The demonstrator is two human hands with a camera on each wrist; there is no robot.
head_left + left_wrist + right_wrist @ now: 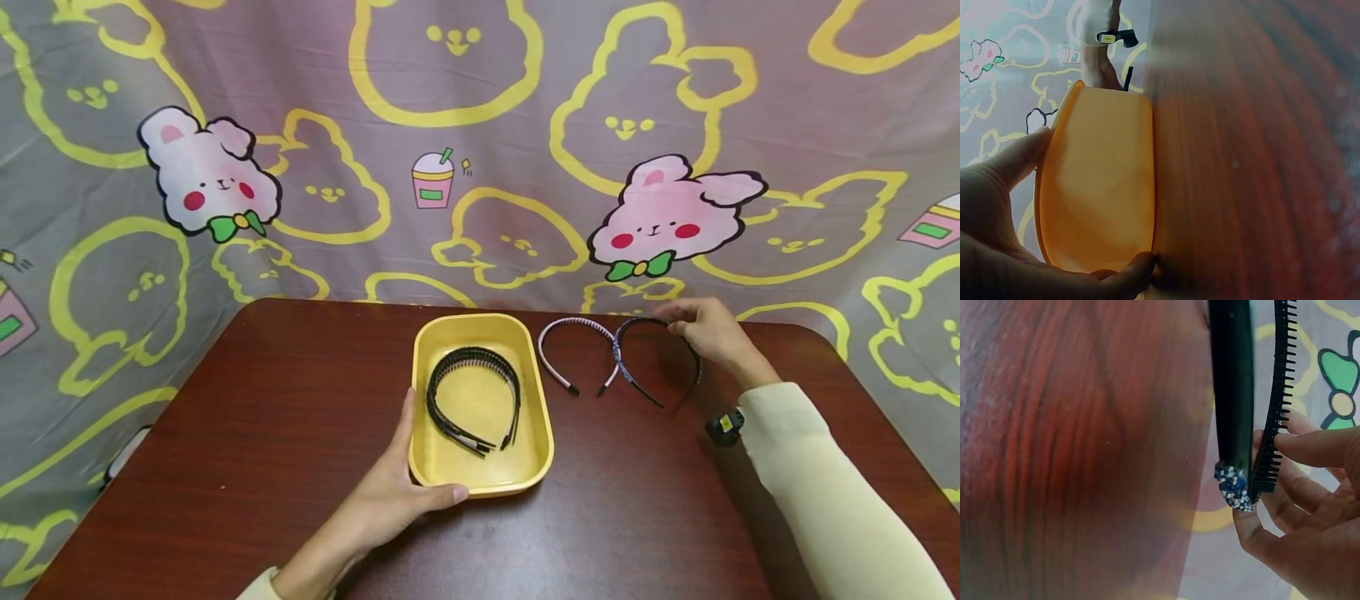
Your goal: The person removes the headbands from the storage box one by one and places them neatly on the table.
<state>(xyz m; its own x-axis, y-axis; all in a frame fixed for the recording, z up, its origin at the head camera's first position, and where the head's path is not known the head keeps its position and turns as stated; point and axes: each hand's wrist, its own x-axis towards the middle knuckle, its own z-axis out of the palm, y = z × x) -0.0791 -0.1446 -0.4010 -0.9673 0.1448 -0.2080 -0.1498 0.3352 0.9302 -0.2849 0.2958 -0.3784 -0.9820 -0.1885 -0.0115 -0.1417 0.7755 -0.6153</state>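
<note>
My left hand (386,492) grips the near left corner of a yellow plastic tray (550,433), thumb on the near rim and fingers along the left side. Inside the tray lie several dark headbands (474,352), nested together, with a paler one among them. Right of the tray is a pale pink headband (552,365) with a toothed inner edge. My right hand (708,333) pinches a black headband (1234,381) by its curved top. This one has comb teeth and a patch of blue and silver glitter; its left arm overlaps the pink headband in the head view.
A dark red-brown wooden table (300,400) carries everything. Behind it hangs a grey-pink curtain (510,150) printed with cartoon animals, close along the back edge. A small black device (724,427) sits at the right sleeve cuff.
</note>
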